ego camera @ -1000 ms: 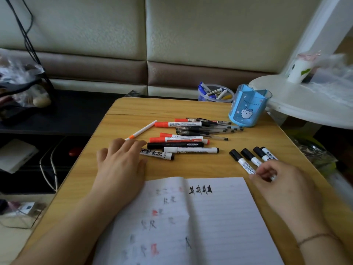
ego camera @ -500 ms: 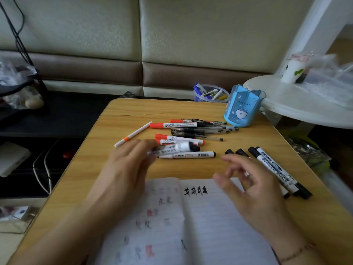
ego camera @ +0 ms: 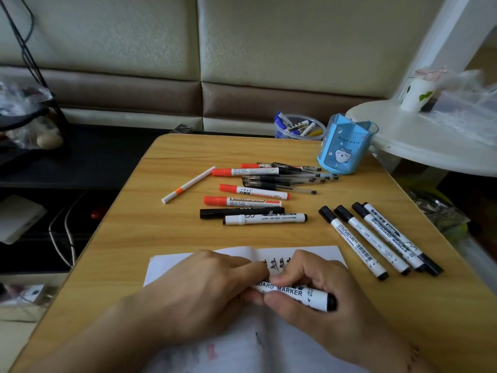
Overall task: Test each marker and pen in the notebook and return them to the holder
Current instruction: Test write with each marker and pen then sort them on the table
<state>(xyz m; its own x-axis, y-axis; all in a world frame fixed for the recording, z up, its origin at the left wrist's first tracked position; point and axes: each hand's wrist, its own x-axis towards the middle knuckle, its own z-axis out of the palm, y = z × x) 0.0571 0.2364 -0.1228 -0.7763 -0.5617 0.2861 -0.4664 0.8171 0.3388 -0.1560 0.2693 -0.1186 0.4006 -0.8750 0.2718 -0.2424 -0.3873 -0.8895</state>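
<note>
Both my hands grip one white whiteboard marker (ego camera: 298, 293) with a black end, held level over the open notebook (ego camera: 172, 265). My left hand (ego camera: 199, 294) holds its left end, which is hidden under the fingers. My right hand (ego camera: 320, 300) is curled round the barrel. The blue holder (ego camera: 345, 144) stands at the table's far right. Several red and black markers and pens (ego camera: 250, 200) lie in the middle of the table. Several black-capped white markers (ego camera: 376, 238) lie side by side at the right.
A clear cup of small markers (ego camera: 295, 127) stands behind the holder. A white pen with an orange band (ego camera: 188, 188) lies apart at the left. A white round table (ego camera: 430, 135) with a cup crowds the right edge. Cables and a dark shelf lie left of the table.
My left hand picked a marker from the pile and brought it back over the notebook. My right hand left the row of markers at the right and took hold of its barrel.
</note>
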